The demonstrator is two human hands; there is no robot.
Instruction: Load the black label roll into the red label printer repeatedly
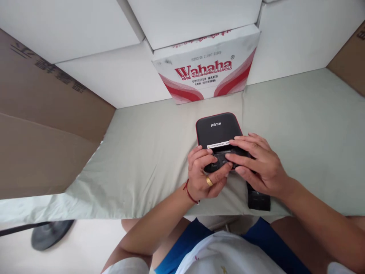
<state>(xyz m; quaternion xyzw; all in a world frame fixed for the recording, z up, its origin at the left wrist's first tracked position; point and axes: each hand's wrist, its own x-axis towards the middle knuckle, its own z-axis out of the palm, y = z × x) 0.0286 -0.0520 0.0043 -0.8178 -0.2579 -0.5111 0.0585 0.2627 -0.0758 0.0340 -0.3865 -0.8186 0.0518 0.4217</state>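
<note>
A black case [217, 131] with a red rim and a white logo lies on the pale cloth-covered table [148, 160]. At its near edge both hands grip a small black device [221, 161]. My left hand [203, 173], with a gold ring and a red wrist cord, curls around the device's left end. From the right, my right hand [258, 163] lays its fingers over the device's top. Most of the device is hidden by the fingers.
A second black object [259, 198] lies near the table's front edge under my right wrist. A Wahaha water carton [208, 72] and white boxes [114, 76] stand behind. Brown cardboard [42, 125] walls the left. A dark round base [51, 234] sits on the floor.
</note>
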